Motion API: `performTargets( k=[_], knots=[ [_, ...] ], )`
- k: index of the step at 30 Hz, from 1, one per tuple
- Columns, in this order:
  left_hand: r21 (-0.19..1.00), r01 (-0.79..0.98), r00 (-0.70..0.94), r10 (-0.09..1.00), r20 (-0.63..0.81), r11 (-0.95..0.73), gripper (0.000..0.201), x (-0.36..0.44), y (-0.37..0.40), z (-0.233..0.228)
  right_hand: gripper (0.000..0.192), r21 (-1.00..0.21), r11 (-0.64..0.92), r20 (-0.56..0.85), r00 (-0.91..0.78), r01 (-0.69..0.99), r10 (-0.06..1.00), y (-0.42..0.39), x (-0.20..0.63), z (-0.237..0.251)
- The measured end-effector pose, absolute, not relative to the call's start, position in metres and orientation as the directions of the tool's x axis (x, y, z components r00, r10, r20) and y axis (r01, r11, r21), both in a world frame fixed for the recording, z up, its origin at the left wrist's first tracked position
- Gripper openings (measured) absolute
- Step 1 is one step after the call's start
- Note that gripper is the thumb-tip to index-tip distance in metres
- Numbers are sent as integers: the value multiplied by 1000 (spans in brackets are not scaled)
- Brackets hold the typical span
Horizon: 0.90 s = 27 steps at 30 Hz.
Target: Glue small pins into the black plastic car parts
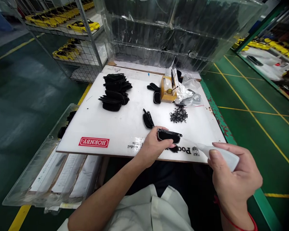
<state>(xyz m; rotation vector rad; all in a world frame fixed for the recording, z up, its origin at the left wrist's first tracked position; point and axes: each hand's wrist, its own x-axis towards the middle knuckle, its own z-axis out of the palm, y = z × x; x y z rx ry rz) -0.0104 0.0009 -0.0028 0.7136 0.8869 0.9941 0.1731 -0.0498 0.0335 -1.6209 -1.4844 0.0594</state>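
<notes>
Left hand (152, 148) near red HORNBY label (93, 142)

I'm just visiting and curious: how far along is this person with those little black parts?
Judging by the layout, it looks midway. A stack of black parts sits at the board's far left, possibly finished or waiting; I cannot tell which. In hand: the left hand holds one black part while the right hand points a white tool at it. Loose black screws and another part remain nearby.
</notes>
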Motion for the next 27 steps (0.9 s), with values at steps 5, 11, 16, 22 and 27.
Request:
performTargets(
  k=[5, 11, 16, 22, 27],
  knots=[
    [833, -403, 277, 918, -285, 380, 32, -11, 0, -6, 21, -498, 180, 645, 223, 848, 731, -45, 165, 37],
    [839, -397, 270, 921, -282, 373, 33, -10, 1, -10, 16, -398, 291, 682, 69, 870, 728, -41, 165, 36],
    [840, -397, 278, 920, -275, 371, 35, -11, 0, -10, 15, -369, 328, 697, 25, 870, 717, -37, 164, 34],
    [837, -402, 279, 920, -275, 372, 36, -11, 0, -9, 16, -361, 322, 704, 30, 875, 710, -36, 164, 33],
    [836, -387, 299, 911, -284, 388, 37, -12, 0, -7, 16, -369, 323, 704, 35, 871, 709, -35, 163, 33]
  ],
)
